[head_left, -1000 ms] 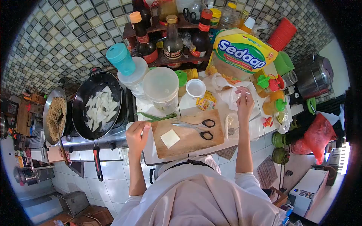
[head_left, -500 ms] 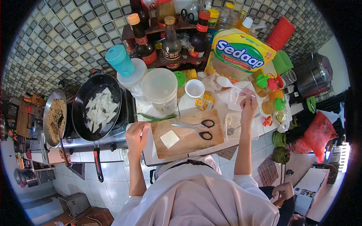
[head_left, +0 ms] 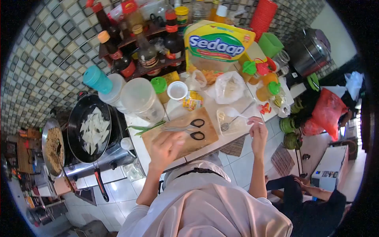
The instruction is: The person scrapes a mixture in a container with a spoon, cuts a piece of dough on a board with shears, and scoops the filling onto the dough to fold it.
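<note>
My right hand pinches the handle of a white plastic spoon, whose bowl hangs over the upper rim of a clear plastic tub. A metal spoon lies inside that tub. My left hand is over the left part of the wooden cutting board, its fingers smeared by motion. It covers the place of a white square sheet, which is hidden. Black-handled scissors lie on the board. Behind the tub sits an open plastic bag of white powder.
On the stove, a black frying pan holds white folded pieces, beside a pan of brown crumbly food. Plastic canisters, a small white cup and a yellow Sedaap pouch stand behind the board. A person sits at the right.
The white spoon has come from the powder bag down to the tub in my right hand. My left hand has moved right, over the board and the white square. The view has shifted.
</note>
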Demonstrator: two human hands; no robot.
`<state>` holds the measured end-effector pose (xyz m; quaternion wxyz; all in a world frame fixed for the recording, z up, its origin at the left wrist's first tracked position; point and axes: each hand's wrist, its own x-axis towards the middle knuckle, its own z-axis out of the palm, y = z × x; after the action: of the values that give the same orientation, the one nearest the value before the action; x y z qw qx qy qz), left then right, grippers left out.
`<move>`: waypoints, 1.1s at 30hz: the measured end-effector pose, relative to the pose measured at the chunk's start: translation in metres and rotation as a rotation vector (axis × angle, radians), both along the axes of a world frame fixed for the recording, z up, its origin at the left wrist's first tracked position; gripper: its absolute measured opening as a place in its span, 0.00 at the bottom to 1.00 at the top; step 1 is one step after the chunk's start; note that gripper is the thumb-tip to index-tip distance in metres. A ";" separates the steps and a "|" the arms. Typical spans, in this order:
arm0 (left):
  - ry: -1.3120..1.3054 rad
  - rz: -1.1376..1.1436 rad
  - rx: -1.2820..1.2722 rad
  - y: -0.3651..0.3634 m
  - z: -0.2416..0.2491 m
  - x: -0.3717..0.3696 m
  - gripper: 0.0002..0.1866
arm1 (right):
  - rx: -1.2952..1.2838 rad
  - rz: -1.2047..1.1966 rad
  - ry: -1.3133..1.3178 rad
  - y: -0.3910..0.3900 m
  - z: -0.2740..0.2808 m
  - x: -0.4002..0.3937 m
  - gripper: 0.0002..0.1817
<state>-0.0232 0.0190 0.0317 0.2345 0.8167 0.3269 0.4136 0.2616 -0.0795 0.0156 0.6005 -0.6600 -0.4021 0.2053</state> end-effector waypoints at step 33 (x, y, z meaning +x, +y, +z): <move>0.181 -0.189 -0.045 -0.005 -0.014 0.161 0.11 | -0.115 0.386 -0.450 -0.006 0.037 0.015 0.17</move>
<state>0.1381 0.0144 0.0173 0.2602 0.8724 0.2777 0.3068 0.2765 -0.0857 0.0523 0.4079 -0.6332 -0.6307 0.1865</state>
